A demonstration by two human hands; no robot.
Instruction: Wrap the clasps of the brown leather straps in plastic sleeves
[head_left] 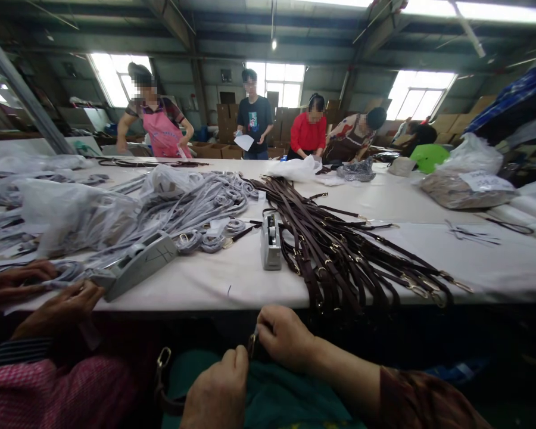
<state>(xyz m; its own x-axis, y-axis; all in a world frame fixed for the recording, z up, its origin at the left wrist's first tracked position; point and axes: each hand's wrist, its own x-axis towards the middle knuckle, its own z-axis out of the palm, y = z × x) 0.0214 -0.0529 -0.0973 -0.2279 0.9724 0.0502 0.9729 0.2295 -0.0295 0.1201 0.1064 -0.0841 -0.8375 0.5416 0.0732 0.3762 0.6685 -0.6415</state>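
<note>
On the bench (218, 283), the left bag (78, 208) lies among grey straps (192, 205); its contents look tan, though the plastic blurs them. The right bag (469, 182) holds something brown under a white label (486, 180). Both hands are closed, below the bench's near edge: the left hand (221, 387) and right hand (286, 336) pinch a small piece with metal (252, 344) between their fingertips.

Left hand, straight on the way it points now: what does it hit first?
Likely the right hand. The left hand points up and to the right, with the brown strap end at its fingertips, between the two. Exact depth is unclear.
</note>
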